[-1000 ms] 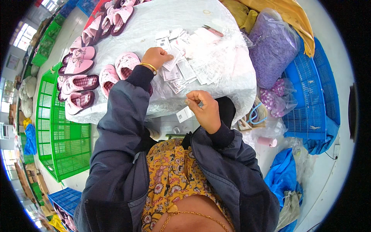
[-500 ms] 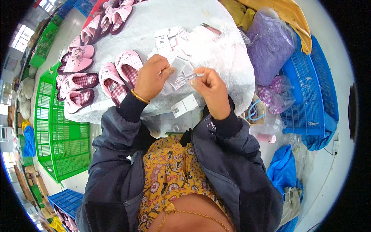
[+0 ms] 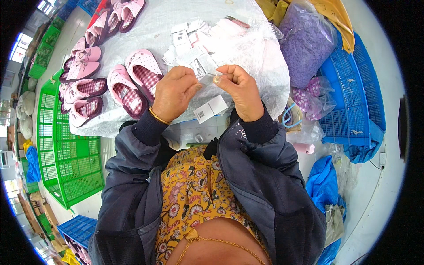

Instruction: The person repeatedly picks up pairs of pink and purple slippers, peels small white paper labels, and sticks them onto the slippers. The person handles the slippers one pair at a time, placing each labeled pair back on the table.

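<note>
Above the white card [image 3: 211, 108], the left hand [image 3: 176, 93] and right hand [image 3: 240, 92] each had thumb and finger pinched; what they gripped could not be told. The card hung tilted, one corner dark-patterned, apart from the loose cards [image 3: 180, 39] left heaped beyond it on the worktop [image 3: 145, 33]. Left of it, pink slippers [image 3: 145, 77] showed no card attached.

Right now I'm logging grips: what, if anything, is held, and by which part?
A white tag hangs below the left hand and right hand, apparently by an unseen string; the exact grip is unclear.
</note>
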`<move>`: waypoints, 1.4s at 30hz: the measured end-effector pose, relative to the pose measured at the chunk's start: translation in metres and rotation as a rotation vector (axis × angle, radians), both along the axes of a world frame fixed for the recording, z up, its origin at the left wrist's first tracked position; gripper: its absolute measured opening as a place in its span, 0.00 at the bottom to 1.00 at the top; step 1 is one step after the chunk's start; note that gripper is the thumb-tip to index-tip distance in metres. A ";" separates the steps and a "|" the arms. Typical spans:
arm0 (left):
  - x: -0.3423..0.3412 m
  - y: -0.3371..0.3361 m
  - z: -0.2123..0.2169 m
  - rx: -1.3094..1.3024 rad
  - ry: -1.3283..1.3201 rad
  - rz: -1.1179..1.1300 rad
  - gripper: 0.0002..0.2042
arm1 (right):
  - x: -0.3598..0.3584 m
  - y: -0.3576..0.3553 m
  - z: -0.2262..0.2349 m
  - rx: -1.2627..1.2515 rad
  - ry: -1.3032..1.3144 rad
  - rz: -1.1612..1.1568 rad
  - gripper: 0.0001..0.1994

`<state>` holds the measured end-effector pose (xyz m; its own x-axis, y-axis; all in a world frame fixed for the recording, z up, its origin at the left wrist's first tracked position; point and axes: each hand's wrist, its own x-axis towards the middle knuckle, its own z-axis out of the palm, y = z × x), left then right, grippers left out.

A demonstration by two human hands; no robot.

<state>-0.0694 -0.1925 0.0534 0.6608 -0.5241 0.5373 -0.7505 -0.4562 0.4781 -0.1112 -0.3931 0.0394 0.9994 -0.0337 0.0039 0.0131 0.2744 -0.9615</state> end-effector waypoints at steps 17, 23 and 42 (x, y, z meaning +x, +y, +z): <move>-0.011 0.003 -0.028 -0.187 0.946 -0.168 0.08 | -0.020 -0.001 -0.018 -0.121 0.108 0.235 0.08; -0.020 0.002 -0.025 -0.129 0.707 -0.162 0.07 | -0.025 -0.002 -0.027 -0.277 0.124 0.248 0.11; 0.061 -0.016 0.000 -0.011 0.444 0.072 0.10 | -0.013 -0.008 -0.041 -0.122 0.046 0.178 0.11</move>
<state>-0.0079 -0.2085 0.0537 0.8634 -0.4639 0.1985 -0.4377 -0.4928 0.7521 -0.1239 -0.4013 -0.0018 0.9887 0.1416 -0.0484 -0.0697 0.1499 -0.9862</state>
